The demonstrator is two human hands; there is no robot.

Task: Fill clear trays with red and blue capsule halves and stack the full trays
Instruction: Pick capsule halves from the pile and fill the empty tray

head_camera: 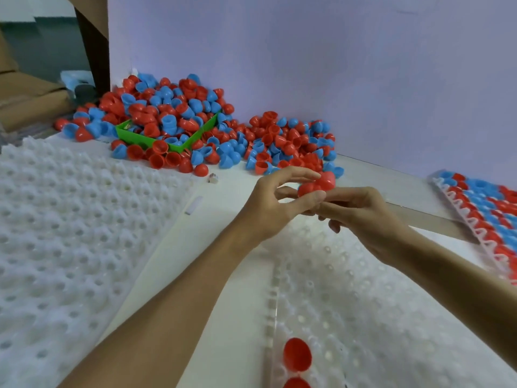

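A clear tray (pixel 363 317) lies in front of me with two red capsule halves (pixel 297 354) seated at its near left edge. Above its far end both hands meet. My left hand (pixel 275 204) pinches red capsule halves (pixel 319 183) between thumb and fingers. My right hand (pixel 363 217) comes in from the right, its fingers curled under the same red halves and touching them. A big heap of loose red and blue capsule halves (pixel 195 127) lies against the back wall.
A stack of empty white trays (pixel 61 233) covers the left of the table. A green bin (pixel 167 141) is half buried in the heap. A filled tray of red and blue halves (pixel 486 217) sits at the right edge. Cardboard boxes (pixel 28 99) stand far left.
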